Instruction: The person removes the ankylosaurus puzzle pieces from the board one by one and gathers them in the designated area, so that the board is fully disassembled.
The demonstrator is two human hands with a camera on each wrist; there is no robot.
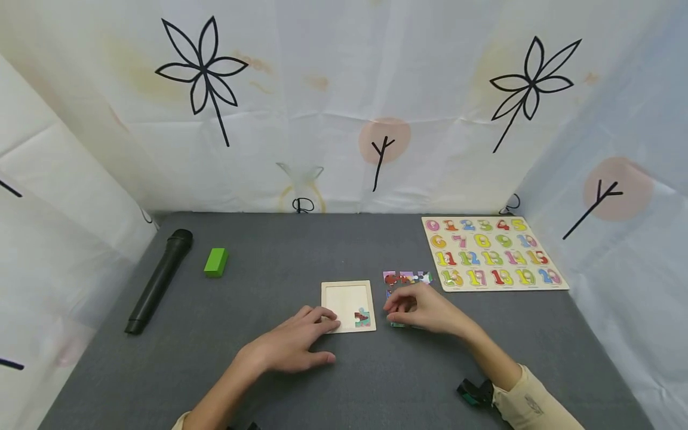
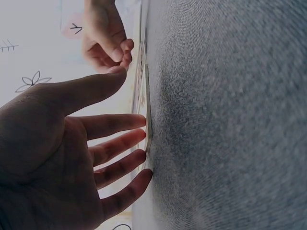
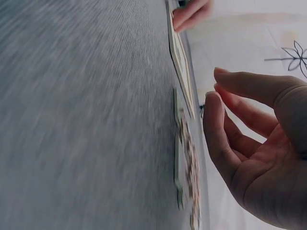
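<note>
A small square wooden puzzle tray (image 1: 340, 297) lies on the grey table, with one printed jigsaw piece (image 1: 362, 318) in its near right corner. My left hand (image 1: 295, 340) rests its outstretched fingertips on the tray's left side, thumb held apart; the left wrist view shows the fingers (image 2: 117, 140) at the tray edge. To the right of the tray lie several colourful jigsaw pieces (image 1: 407, 278), partly hidden under my right hand (image 1: 424, 307). That hand hovers above them with loosely bent fingers. In the right wrist view, nothing shows between its thumb and fingers (image 3: 216, 127).
A wooden number board (image 1: 467, 242) lies at the back right. On the left are a black microphone (image 1: 159, 280) and a green block (image 1: 216, 263). A dark strapped device (image 1: 475, 393) sits by the right sleeve. Patterned white curtains (image 1: 344, 107) border the table.
</note>
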